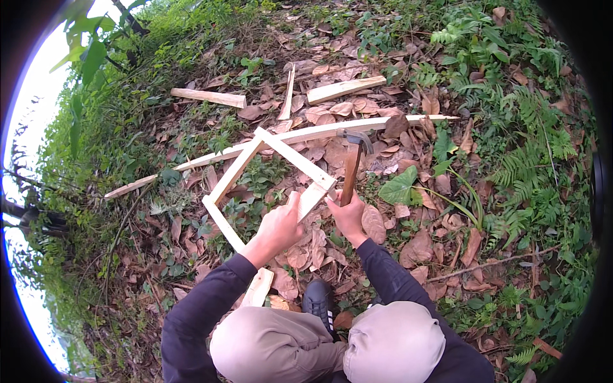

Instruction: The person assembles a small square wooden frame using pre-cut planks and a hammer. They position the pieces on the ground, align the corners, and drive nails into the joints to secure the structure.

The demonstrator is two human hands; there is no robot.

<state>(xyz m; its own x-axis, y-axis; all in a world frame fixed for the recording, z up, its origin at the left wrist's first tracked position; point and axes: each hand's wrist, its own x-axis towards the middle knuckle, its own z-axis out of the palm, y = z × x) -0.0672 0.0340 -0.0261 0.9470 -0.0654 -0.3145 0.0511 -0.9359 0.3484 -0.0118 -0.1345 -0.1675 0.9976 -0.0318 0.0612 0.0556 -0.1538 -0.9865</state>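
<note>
Left hand [279, 226] clamped on wooden frame [296, 157], one corner pointing forward. Right hand [348, 219] closed round hammer [351, 171]: long axis near fore-and-aft, head farthest, slightly rightward.

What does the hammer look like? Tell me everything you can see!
The hammer has a brown handle that looks like wood and a grey head that looks like metal, with a curved claw at its right end. The right hand grips the lower handle, with the head pointing up and away from the person. It's beside the right corner of the pale wooden frame; I can't tell if they touch.
</note>
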